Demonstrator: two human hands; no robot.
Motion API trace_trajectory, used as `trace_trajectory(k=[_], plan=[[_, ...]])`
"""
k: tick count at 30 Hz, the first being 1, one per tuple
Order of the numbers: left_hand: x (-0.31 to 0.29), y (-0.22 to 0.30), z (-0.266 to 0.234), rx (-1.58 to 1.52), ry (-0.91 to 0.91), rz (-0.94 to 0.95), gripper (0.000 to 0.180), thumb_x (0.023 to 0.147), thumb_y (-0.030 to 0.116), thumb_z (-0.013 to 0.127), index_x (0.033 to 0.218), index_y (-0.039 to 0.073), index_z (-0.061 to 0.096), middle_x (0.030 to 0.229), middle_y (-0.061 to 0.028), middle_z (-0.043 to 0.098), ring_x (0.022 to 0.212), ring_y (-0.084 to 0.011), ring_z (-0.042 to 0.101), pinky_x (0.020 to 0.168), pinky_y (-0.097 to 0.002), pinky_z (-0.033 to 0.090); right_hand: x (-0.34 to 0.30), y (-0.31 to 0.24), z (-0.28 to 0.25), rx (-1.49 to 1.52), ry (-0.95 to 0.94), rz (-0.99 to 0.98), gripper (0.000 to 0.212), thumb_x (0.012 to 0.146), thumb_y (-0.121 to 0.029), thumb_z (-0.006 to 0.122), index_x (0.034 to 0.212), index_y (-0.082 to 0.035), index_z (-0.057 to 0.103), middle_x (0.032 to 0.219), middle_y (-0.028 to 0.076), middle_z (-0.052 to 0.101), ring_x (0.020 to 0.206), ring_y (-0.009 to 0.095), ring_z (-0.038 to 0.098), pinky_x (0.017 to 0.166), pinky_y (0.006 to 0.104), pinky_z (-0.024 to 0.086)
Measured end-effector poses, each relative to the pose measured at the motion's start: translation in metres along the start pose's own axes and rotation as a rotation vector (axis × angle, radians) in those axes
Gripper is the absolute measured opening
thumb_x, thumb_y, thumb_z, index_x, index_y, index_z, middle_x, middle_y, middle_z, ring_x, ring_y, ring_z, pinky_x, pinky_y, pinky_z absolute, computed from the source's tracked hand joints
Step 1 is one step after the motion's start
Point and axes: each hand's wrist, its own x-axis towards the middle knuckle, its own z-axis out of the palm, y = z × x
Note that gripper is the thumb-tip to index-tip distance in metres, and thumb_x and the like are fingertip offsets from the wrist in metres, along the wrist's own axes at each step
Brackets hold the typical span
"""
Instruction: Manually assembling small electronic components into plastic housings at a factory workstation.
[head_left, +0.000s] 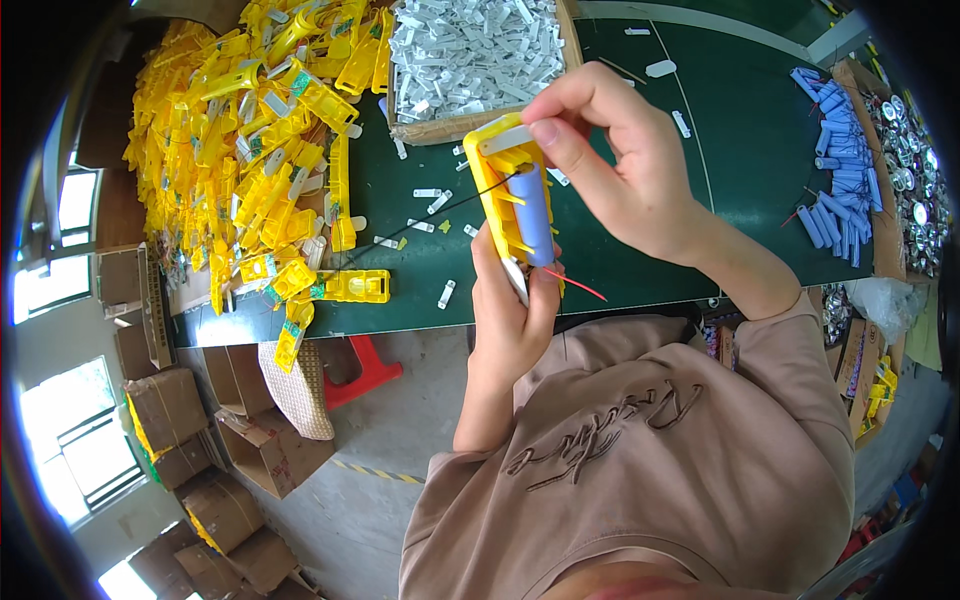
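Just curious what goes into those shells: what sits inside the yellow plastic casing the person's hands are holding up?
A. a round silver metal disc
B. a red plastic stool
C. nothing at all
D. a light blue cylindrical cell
D: a light blue cylindrical cell lies in the yellow plastic casing, gripped by the left hand below and the right hand above.

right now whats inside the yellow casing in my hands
A blue cylindrical cell lies in the yellow casing, with a black wire leading out. The left hand and right hand cover both ends.
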Motion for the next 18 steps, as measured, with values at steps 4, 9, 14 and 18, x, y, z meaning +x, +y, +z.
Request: trace_trajectory(k=[4,9,14,18], plan=[[0.001,0.002,-0.003,-0.03,-0.023,-0.046,0.029,0.086,0.003,0.037,0.114,-0.001,0.028,0.09,-0.0113,0.049,0.07,-0.0134,0.053,0.06,-0.0259,0.048,0.001,0.006,0.003,-0.138,-0.04,-0.021,0.011,0.084,-0.009,0.056,0.09,-0.004,0.048,0.07,0.006,0.057,0.059,0.015,0.057,0.053,0.0236,0.045],[0.002,0.001,-0.007,-0.077,-0.099,-0.149,0.039,0.084,0.001,0.041,0.12,-0.002,0.027,0.084,-0.0097,0.053,0.068,-0.0142,0.054,0.06,-0.0268,0.045,0.014,0.023,-0.015,-0.22,-0.389,0.111,0.012,0.086,-0.014,0.054,0.091,-0.003,0.05,0.072,0.005,0.055,0.062,0.007,0.052,0.053,0.0214,0.04],[0.011,-0.009,-0.005,-0.136,-0.199,-0.158,0.028,0.088,0.008,0.038,0.114,0.001,0.029,0.087,-0.0114,0.05,0.068,-0.0143,0.054,0.06,-0.0277,0.049,0.033,0.043,-0.032,-0.112,-0.645,0.108,0.019,0.085,-0.021,0.052,0.089,-0.002,0.055,0.073,0.004,0.057,0.059,0.008,0.047,0.053,0.0218,0.038],[0.023,-0.003,0.0,-0.411,-0.188,-0.232,0.028,0.088,0.012,0.037,0.113,0.001,0.03,0.087,-0.0122,0.05,0.065,-0.015,0.054,0.061,-0.0293,0.05,0.042,0.044,-0.03,0.013,-0.636,0.356,0.028,0.085,-0.029,0.053,0.093,-0.003,0.055,0.078,0.003,0.058,0.068,0.008,0.05,0.06,0.022,0.04]])
